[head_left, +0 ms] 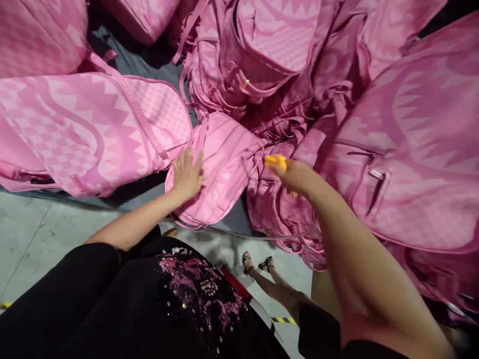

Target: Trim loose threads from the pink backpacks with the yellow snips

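A pink backpack (pixel 224 169) lies in front of me with its padded mesh back and straps facing up. My left hand (pixel 188 174) rests on its left side, fingers stretched out and slightly blurred. To the right, my right hand (pixel 299 177) is closed around a small yellow-orange tool (pixel 276 162). Its working end is hard to make out. That hand is just off the backpack's right edge, above other folded pink bags (pixel 280 199).
Large pink backpacks with a jagged-tooth and check print lie on the left (pixel 101 129) and right (pixel 422 134). More bags (pixel 277 30) are piled behind. A dark cloth (pixel 142 70) covers the surface below. Feet in dark sandals (pixel 258 263) stand on the grey floor (pixel 22 239).
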